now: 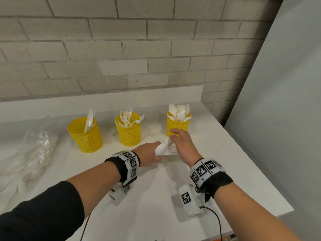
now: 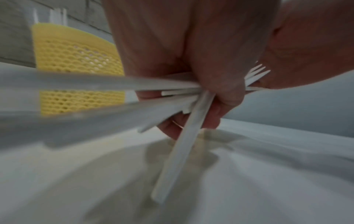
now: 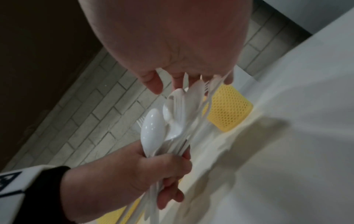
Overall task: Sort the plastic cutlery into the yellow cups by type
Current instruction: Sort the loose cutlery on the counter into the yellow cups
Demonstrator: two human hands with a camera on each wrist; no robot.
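Three yellow mesh cups stand in a row on the white counter (image 1: 156, 202): the left cup (image 1: 86, 136) holds knives, the middle cup (image 1: 129, 133) forks, the right cup (image 1: 177, 126) spoons. My left hand (image 1: 149, 153) grips a mixed bundle of white plastic cutlery (image 1: 161, 149) in front of the spoon cup. In the right wrist view the bundle (image 3: 153, 130) shows spoons, a fork and a knife fanned above the left hand (image 3: 153, 169). My right hand (image 1: 182, 143) hovers over the bundle's upper ends, its fingertips (image 3: 228, 78) touching them and its thumb apart.
A clear plastic bag with more white cutlery (image 1: 34, 153) lies at the counter's left. A brick wall runs behind the cups. The counter's right edge (image 1: 251, 162) slants close to my right arm. Wrist cables trail off the front edge.
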